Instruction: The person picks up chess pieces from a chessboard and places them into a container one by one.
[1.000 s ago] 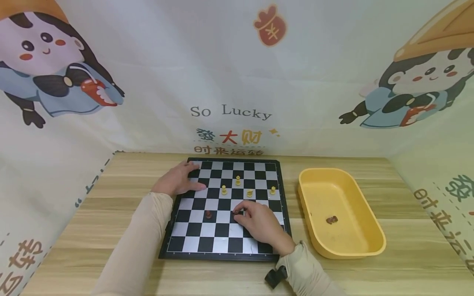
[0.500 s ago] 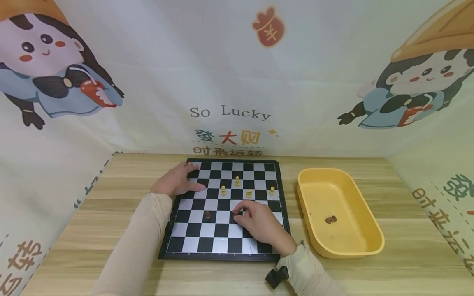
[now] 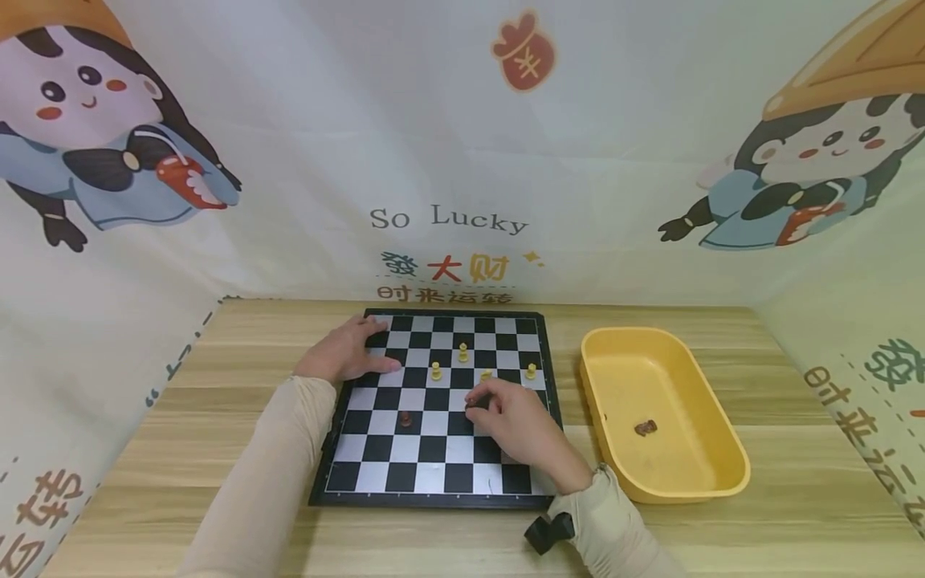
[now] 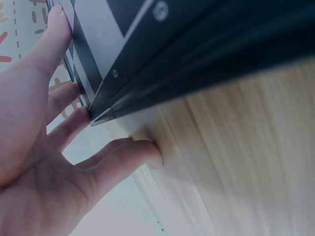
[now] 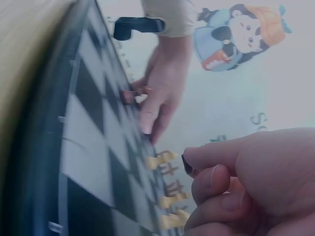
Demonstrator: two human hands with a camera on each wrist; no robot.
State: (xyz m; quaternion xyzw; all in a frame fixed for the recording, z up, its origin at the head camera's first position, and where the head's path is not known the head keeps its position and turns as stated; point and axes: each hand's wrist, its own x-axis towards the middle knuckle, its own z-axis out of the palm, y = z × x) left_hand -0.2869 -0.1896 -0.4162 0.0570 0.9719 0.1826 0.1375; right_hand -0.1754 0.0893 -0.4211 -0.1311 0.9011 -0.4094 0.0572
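Observation:
The black-and-white chessboard (image 3: 417, 475) lies on the wooden table. My left hand (image 3: 341, 351) rests at its left edge, thumb and index finger reaching onto the squares; other fingertips touch the tabletop in the left wrist view. Thumb and index finger of my right hand (image 3: 522, 421) pinch a small dark chess piece (image 5: 186, 165), mostly hidden by the fingers, close over the right half of the board. One reddish-brown chess piece (image 3: 406, 419) stands to the left of that hand. Several pale yellow pieces (image 3: 463, 352) stand farther back, one partly covered by the right hand.
To the right of the board sits a yellow plastic tub (image 3: 636, 361) with a few brown pieces (image 3: 645, 428) inside. A printed cloth (image 3: 614, 177) walls off the table's back and sides. A black strap (image 3: 549, 533) hangs at the right cuff.
My right hand has moved slightly away from me and to the right with the dark chess piece, partly covering one yellow piece. My left hand has stayed in place.

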